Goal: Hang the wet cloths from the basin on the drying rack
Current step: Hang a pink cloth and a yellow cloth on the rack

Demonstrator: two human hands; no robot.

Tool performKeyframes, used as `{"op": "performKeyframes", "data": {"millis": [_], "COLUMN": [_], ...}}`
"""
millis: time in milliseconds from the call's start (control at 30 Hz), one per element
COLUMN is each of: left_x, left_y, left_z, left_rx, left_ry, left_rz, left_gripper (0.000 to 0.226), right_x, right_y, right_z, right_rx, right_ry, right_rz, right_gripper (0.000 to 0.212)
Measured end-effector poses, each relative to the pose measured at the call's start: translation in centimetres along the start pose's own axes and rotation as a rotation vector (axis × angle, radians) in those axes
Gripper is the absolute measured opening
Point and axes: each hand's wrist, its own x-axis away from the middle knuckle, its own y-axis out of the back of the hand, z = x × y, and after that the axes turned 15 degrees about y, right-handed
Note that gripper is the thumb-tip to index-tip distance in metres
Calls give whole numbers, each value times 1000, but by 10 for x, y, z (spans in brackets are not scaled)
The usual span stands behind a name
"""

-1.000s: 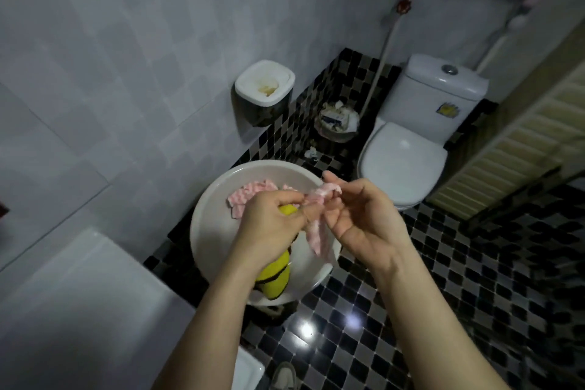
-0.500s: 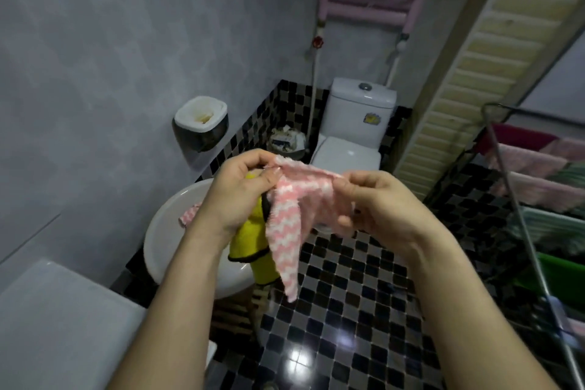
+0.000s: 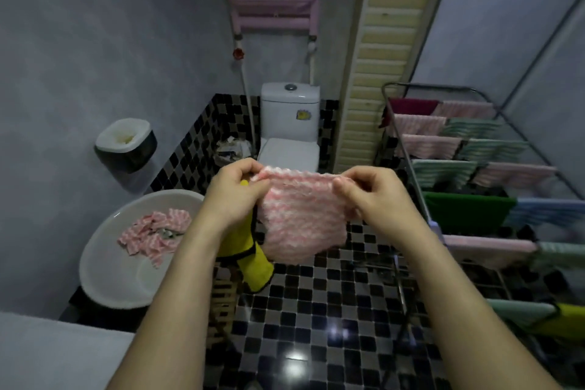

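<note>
We see a glossy floor of black, grey and white tiles. On it stand a white toilet at the far end, a full waste bin just beside it, the drying rack on the right, and a wooden slatted stand near the basin.

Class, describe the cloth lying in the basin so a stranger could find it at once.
From the white toilet at the far wall, look down-left to the round white basin. A pink-and-white striped cloth lies crumpled inside it; unlike the similar cloth stretched between the left hand and right hand, nobody holds it.
</note>
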Motion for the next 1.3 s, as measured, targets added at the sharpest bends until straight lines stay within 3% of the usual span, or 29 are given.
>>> {"op": "performKeyframes", "data": {"millis": [100, 167, 234, 334, 400, 567, 634, 701, 801, 901, 1068, 1201, 1301], "left_x": [14, 18, 24, 37, 45, 64, 69, 76, 85, 95, 124, 150, 178], "left_y": [-25, -33, -46, -72, -78, -113, -121, -147, -163, -188, -226, -252, -263], "left_z": [-15, -21, -30, -47, -50, -65, -66, -74, -73, -77, -76, -67, -61], "left_rx": [-66, -20, 35, 156, 104, -53, -41, -79, -56, -17, -164, -282, -307], "left_ry": [-73, -75, -48, 19, 16, -64, -95, -164, -182, -231, -234, -260, -228], "left_rz": [-35, -28, 78, 339, 458, 673, 723, 882, 933, 1056, 1343, 1485, 1600], "left_gripper": [19, 22, 24, 19, 9, 10, 11, 12, 8, 13, 44, 36, 28], "right_x": [23, 30, 39, 59, 68, 105, 116, 139, 152, 176, 235, 277, 315], "right_y": [36, 51, 67, 94, 103, 137, 139, 152, 163, 178, 196, 202, 208], "right_z": [-1, -2, -4, -10, -13, -20, -24, -33, -34, -32, -21, -13, 0], "right_rx": [-432, -529, -399, 96, 102, -667, -824, -702, -315, -113, 16, 108, 202], "right_ry": [-179, -229, -220, -163, -177, -296, -349, -391, -381, -379, -456, -540, -598], "right_rz": [-54, 24, 109, 105, 30, -326, -457, -589, -545, -666, -828, -876, -799], "right_gripper": [22, 25, 23, 10, 11, 21, 18, 18, 19, 18, 18, 22, 21]}}
